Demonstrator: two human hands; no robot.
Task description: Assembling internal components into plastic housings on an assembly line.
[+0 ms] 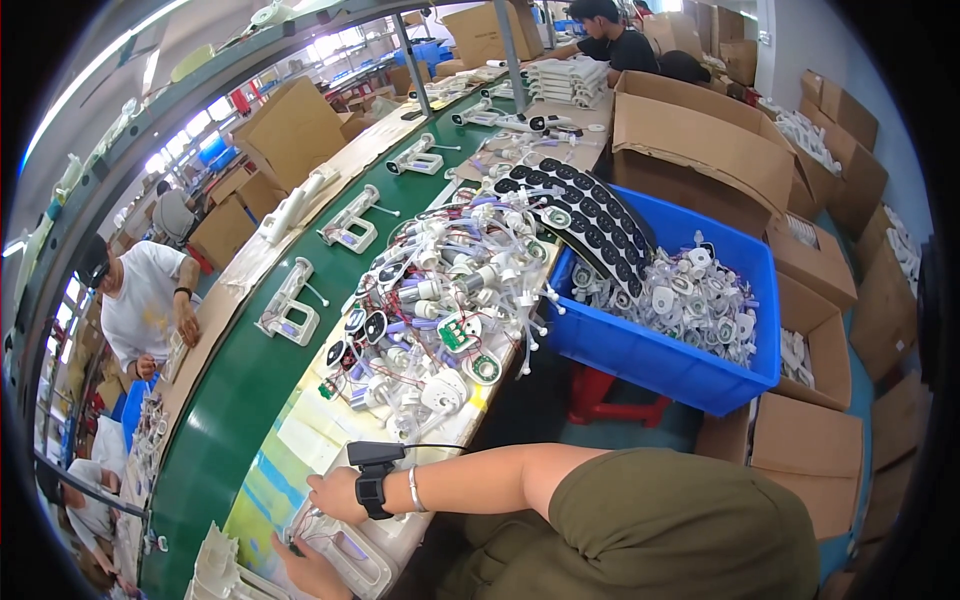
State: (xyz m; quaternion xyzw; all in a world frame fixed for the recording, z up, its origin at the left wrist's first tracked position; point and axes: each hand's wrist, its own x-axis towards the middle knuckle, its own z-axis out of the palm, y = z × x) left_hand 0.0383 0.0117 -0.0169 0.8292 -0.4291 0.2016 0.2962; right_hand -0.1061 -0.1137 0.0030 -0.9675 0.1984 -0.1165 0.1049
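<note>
A white plastic housing [372, 572] with a long slot lies at the near edge of the worktable, thin wires showing at its far end. My left hand [312, 572] is closed around its left side, with thumb and finger at the wired end. Just above that end is my right hand [338, 497], wearing a black wrist device and a silver bangle. Its fingers are bent down in a pinch, and what lies between them is hidden. Beside my left hand, more white housings [215, 565] are stacked. Beyond my hands rises a heap of white wired pump-like assemblies [440, 290] with green circuit boards.
A green conveyor belt [235, 385] runs along the left, carrying spaced white housings [292, 305]. To the right, a blue bin [660, 375] holds similar assemblies and sheets of black oval pads [590, 220]. Cardboard boxes [700, 140] stand behind it. Co-workers [150, 300] sit across the belt.
</note>
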